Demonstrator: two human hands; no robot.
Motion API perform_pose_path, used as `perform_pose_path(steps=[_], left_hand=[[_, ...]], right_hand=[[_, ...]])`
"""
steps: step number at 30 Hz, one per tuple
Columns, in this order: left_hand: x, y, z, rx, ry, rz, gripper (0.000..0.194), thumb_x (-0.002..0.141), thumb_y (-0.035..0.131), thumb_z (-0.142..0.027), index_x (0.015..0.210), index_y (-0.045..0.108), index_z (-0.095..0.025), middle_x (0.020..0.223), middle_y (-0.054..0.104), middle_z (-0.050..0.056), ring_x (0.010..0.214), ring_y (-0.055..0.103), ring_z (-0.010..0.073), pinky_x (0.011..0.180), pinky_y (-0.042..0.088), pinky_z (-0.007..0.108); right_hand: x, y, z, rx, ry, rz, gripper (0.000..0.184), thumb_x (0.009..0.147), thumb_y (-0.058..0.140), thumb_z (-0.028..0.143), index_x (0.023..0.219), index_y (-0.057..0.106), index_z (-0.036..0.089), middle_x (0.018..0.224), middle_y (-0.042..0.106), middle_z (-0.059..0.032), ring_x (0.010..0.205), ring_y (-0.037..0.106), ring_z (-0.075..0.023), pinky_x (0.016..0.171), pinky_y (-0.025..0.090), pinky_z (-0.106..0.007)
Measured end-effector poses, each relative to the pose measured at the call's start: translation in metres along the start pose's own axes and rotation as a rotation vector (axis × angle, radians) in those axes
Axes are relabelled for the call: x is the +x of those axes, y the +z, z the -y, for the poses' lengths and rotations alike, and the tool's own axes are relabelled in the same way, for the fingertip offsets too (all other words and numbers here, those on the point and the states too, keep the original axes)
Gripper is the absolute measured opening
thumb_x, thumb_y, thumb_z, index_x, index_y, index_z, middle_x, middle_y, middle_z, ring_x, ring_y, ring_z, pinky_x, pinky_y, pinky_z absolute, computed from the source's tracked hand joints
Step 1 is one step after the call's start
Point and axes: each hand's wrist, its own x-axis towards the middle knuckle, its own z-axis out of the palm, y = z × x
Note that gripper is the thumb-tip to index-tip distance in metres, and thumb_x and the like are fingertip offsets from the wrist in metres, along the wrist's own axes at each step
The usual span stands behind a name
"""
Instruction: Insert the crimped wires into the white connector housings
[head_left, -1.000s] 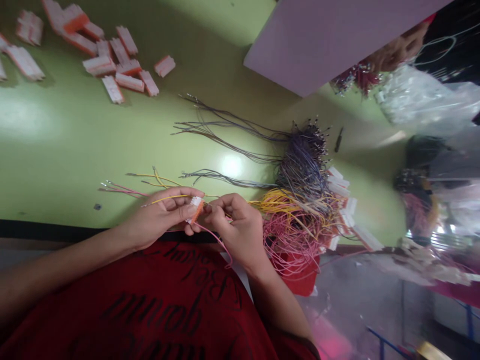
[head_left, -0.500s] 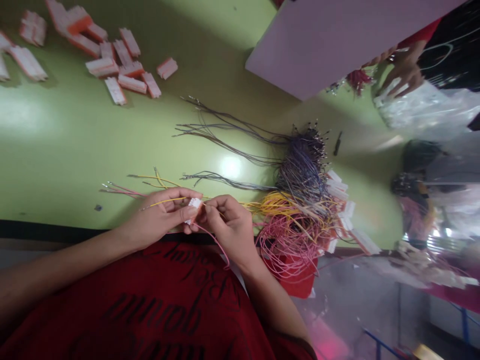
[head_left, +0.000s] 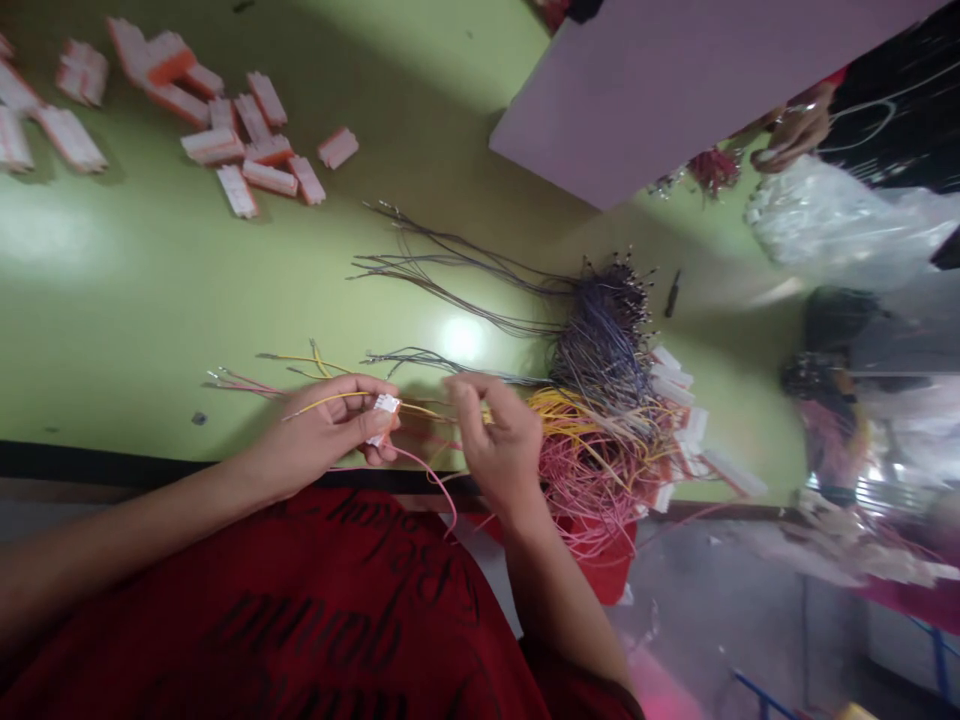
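Note:
My left hand pinches a small white and orange connector housing between thumb and fingers. A pink wire curves out of the housing's lower side, and a yellow wire runs from it to the right. Another yellow wire crosses the left fingers, its tip sticking out to the left. My right hand is apart from the housing, fingers curled and thumb near the index finger. Whether a wire is between them is hidden. Beside it lie bundles of yellow wires and pink wires.
Dark wires lie bundled beyond the right hand. Loose connector housings are scattered at the far left. A purple panel stands at the back. At the far right a co-worker's hand is above a clear plastic bag.
My right hand has moved away from the housing to the right. My left hand keeps its hold in nearly the same place. The co-worker's hand has shifted slightly.

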Motion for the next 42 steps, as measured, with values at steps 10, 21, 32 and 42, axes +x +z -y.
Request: perform_pose_path(steps=[10,21,32,42], left_hand=[[0.011,0.002,-0.005,0.033,-0.081,0.019,0.040,0.072,0.081,-0.044,0.096,0.061,-0.018,0.069,0.067,-0.005,0.056,0.068,0.0141,0.058,0.057,0.027],[0.010,0.006,0.002,0.067,-0.121,0.077,0.036,0.079,0.076,-0.043,0.102,0.062,-0.019,0.071,0.069,-0.002,0.060,0.069,0.0154,0.061,0.057,0.029],[0.018,0.010,-0.005,-0.031,-0.044,0.006,0.044,0.077,0.080,-0.043,0.106,0.060,-0.016,0.073,0.071,-0.001,0.061,0.068,0.0150,0.068,0.058,0.032],[0.024,0.002,-0.002,-0.078,-0.044,0.018,0.047,0.077,0.079,-0.041,0.113,0.063,-0.014,0.073,0.073,0.002,0.067,0.071,0.0183,0.066,0.057,0.033]], right_hand=[[0.023,-0.025,-0.050,-0.447,-0.261,-0.147,0.018,0.092,0.052,0.015,0.089,0.069,0.021,0.086,0.074,-0.0052,0.084,0.063,-0.0202,0.082,0.043,-0.035],[0.036,-0.028,-0.008,-0.142,-0.138,0.013,0.014,0.088,0.059,0.021,0.081,0.071,0.024,0.078,0.073,-0.0020,0.072,0.064,-0.0165,0.069,0.048,-0.031],[0.007,-0.027,0.028,0.395,0.065,0.288,0.012,0.088,0.064,0.027,0.085,0.075,0.023,0.075,0.074,0.0006,0.067,0.066,-0.0137,0.064,0.051,-0.027],[0.005,-0.010,0.014,0.111,-0.074,0.075,0.012,0.090,0.059,0.021,0.080,0.067,0.021,0.072,0.065,-0.0003,0.067,0.059,-0.0131,0.064,0.047,-0.028]])
